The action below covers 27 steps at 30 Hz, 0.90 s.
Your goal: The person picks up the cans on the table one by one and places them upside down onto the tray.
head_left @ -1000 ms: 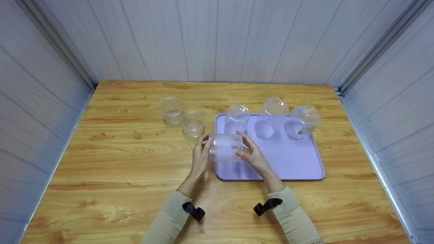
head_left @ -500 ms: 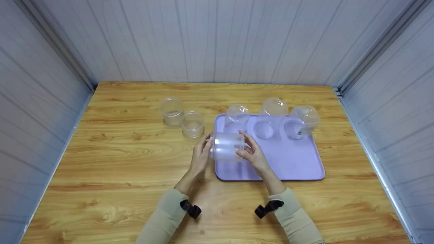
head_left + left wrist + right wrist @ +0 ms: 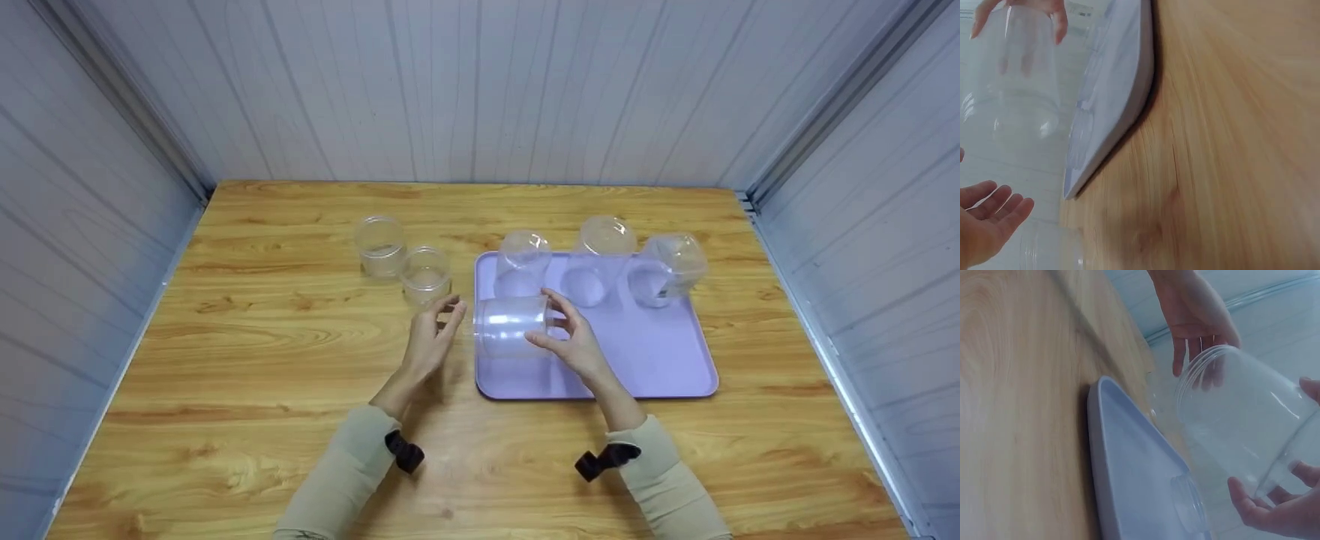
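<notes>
A clear plastic jar [image 3: 511, 328] lies on its side in the air over the left part of the lilac tray [image 3: 645, 367]. My right hand [image 3: 581, 343] grips it round its right end, thumb in front and fingers behind. Its ridged rim [image 3: 1199, 374] faces left, toward my left hand [image 3: 427, 337]. That hand is apart from the jar, its fingers loosely extended and holding nothing, as the left wrist view also shows. Three more clear jars, a left one [image 3: 523, 259], a middle one [image 3: 606, 244] and a right one [image 3: 679, 262], stand along the tray's back edge.
Left of the tray, two clear jars stand on the wooden table [image 3: 262, 360]: a farther one [image 3: 381, 247] and a nearer one [image 3: 426, 276], the latter just beyond my left fingertips. Pale panel walls [image 3: 450, 90] enclose the table at the back and both sides.
My left hand has let go of the jar's rim end and drawn back to the left. My right hand has shifted slightly right with the jar.
</notes>
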Available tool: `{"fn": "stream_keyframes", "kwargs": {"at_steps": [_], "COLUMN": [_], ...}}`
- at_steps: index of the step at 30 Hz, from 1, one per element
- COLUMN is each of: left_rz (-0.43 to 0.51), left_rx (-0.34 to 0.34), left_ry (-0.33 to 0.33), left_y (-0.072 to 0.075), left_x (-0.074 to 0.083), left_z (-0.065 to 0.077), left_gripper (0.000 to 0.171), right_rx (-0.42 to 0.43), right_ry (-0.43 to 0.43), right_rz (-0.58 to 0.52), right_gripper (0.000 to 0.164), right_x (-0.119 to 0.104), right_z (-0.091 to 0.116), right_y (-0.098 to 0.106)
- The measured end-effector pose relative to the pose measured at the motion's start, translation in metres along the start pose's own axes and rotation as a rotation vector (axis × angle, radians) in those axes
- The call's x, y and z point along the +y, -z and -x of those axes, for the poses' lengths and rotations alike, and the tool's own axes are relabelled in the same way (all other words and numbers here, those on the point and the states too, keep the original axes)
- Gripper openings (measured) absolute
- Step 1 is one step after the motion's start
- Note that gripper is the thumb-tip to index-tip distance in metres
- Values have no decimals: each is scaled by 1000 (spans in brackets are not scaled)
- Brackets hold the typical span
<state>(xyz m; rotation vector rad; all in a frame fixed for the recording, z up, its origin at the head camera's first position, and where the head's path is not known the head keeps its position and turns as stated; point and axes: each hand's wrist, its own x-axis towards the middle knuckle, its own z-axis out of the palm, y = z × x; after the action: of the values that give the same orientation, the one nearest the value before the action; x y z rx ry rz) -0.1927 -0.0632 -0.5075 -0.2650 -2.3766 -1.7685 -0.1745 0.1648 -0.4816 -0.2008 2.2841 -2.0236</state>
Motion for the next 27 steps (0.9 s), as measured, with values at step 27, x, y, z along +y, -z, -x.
{"fn": "stream_keyframes", "kwargs": {"at_steps": [27], "left_rz": [-603], "left_rx": [-23], "left_ry": [-40], "left_y": [35], "left_x": [-4], "left_z": [-43], "left_gripper": [46], "right_rx": [-34], "right_ry": [84], "right_rz": [467], "right_gripper": [82], "right_x": [-13], "right_z": [8], "right_y": [37]}}
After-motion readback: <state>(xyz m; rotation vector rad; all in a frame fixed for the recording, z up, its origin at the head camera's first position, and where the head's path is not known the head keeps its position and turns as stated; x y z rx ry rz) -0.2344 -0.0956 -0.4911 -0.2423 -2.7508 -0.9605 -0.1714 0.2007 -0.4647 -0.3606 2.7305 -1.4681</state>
